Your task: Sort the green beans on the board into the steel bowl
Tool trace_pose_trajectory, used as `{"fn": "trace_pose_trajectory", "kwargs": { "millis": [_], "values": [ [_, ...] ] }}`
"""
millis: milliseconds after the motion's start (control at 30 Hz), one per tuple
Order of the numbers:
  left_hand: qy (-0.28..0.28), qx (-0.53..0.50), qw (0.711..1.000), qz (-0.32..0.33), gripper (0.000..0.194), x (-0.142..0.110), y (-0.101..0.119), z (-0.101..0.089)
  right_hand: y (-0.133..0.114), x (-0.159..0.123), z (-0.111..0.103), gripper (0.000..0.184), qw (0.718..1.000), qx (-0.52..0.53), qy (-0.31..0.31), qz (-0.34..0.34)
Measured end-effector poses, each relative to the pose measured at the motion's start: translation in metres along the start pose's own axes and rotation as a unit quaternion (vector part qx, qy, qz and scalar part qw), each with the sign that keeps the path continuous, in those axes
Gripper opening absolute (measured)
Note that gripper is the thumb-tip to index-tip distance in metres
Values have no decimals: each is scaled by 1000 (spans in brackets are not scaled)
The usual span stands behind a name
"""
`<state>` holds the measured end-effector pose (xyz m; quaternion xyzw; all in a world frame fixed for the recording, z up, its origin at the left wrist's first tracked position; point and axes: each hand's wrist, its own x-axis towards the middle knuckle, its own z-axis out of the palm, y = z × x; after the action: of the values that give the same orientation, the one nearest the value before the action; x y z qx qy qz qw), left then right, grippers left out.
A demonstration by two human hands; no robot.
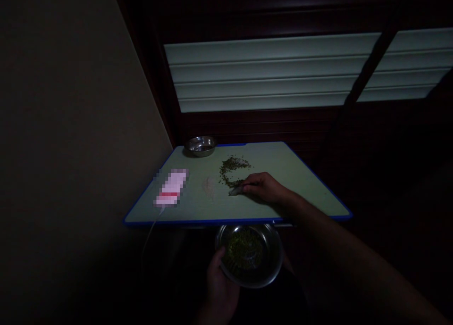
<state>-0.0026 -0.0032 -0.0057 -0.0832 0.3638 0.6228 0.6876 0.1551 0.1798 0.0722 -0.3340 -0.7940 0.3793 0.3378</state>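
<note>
1 bare right hand (264, 187) pinches a thin greyish piece (235, 191) beside loose greenish-brown grains (231, 164), near the middle of the pale-green, blue-edged table (300, 174). Below its near edge, the left hand (220, 281) clasps a round steel bowl (255, 285) of green grains (244, 249).

Dim light leaves shadow beneath the tabletop (279, 159).

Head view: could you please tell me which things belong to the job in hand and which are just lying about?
Apparently in use:
- right hand, small greyish item
- grains on the table
- left hand, large metal bowl

Apparently lying about:
- pixelated pink device
- pale cable
- small metal bowl, role unclear
</note>
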Motion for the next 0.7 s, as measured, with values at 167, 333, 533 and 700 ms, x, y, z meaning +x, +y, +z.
{"fn": "trace_pose_trajectory", "kwargs": {
  "millis": [167, 333, 533, 700],
  "values": [
    [1, 0, 1000, 9, 27, -1, -1, 0, -3, -3, -6, 28, 996, -12, 77, 42],
    [3, -4, 1000, 15, 28, -1, -1, 0, -13, -12, -18, 22, 977, -33, 184, 98],
    [21, -4, 1000, 6, 24, -1, 0, 2, -21, -25, -23, 22, 981, -30, 120, 150],
    [12, 0, 1000, 15, 25, -1, 0, 1, -16, -30, -23, 23, 978, -54, 98, 175]
  ]
}}
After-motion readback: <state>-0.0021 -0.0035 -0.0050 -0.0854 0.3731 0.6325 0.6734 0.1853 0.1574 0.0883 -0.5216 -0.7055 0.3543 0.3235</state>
